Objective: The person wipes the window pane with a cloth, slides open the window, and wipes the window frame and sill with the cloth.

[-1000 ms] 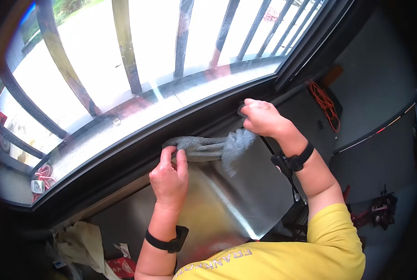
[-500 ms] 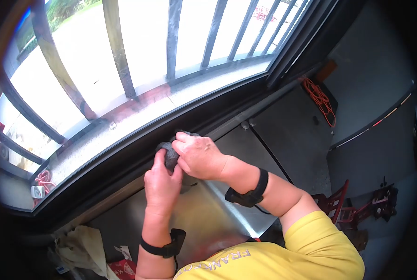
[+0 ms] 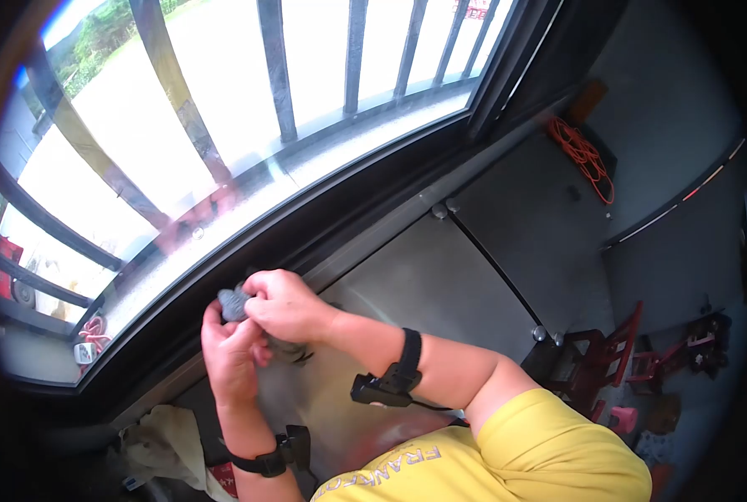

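"In the head view, where's the grey cloth (image 3: 234, 304)?"

"Bunched between both hands, just inside the lower edge of the window frame (image 3: 306, 222). Whether it touches the frame, I can't tell."

"And the fingers?"

"The left hand (image 3: 233, 360) pinches it between thumb and fingers; the right hand (image 3: 288, 308) grips its nearer side, fingers curled."

"How would it handle?"

"Light, soft and limp, I'd judge, hardly fragile. It could slip open, so grasp the gathered folds, not a loose edge."
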